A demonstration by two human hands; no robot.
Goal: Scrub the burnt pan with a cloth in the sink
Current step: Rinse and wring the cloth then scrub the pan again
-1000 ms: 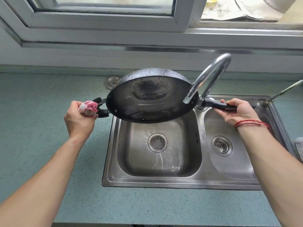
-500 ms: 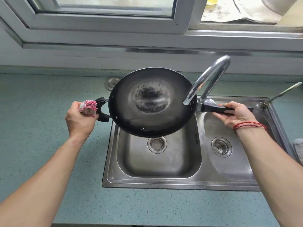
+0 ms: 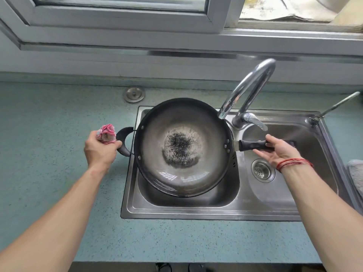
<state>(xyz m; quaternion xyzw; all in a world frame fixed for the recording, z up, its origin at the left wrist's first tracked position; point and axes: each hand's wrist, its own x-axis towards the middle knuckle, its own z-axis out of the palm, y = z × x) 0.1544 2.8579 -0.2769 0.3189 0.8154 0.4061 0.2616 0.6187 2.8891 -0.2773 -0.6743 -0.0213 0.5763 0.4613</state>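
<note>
Teal speckled countertop (image 3: 49,118) surrounds a steel double sink (image 3: 196,214). Over the sink's left basin is the pan (image 3: 157,138), mouth up, with a black burnt patch (image 3: 179,146) at its centre. At the sink's left edge the left hand (image 3: 99,152) clenches a bunched pink cloth (image 3: 106,133), against the pan's loop handle (image 3: 123,132). Over the sink's right basin the right hand (image 3: 279,152) loosely pinches the long handle (image 3: 253,145) between thumb and fingers.

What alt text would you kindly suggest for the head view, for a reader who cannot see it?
A person holds a burnt pan, its black scorched patch facing up, over the left basin of a double sink. The left hand grips a bunched pink cloth beside the pan's loop handle; the right hand holds its long black handle.
</note>
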